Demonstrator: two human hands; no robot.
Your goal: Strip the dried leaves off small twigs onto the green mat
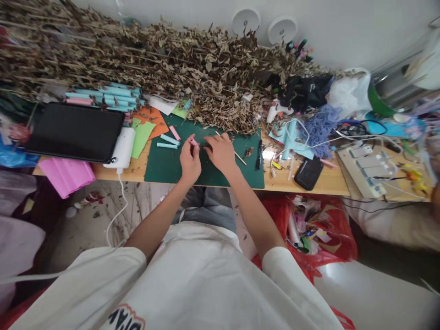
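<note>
Between the thumb and fingers of my left hand (190, 162) is a small pink paper roll (193, 141), held above the green cutting mat (161, 167). My right hand (222, 153) hovers or rests just to its right, fingers spread and nothing seen in them. A thin wooden stick (240, 158) lies on the mat, passing partly beneath my right hand. Left of my hands lie two light blue paper rolls (168, 143) and another pink roll (175, 133). A black pen (259, 155) lies at the mat's right side.
Dried leafy stalks (213, 68) are heaped along the back. A black tablet (77, 130), a white power bank (123, 149) and stacked blue rolls (118, 97) are at left. Rightward are a glue gun (279, 111), a black phone (308, 173) and a power strip (360, 169).
</note>
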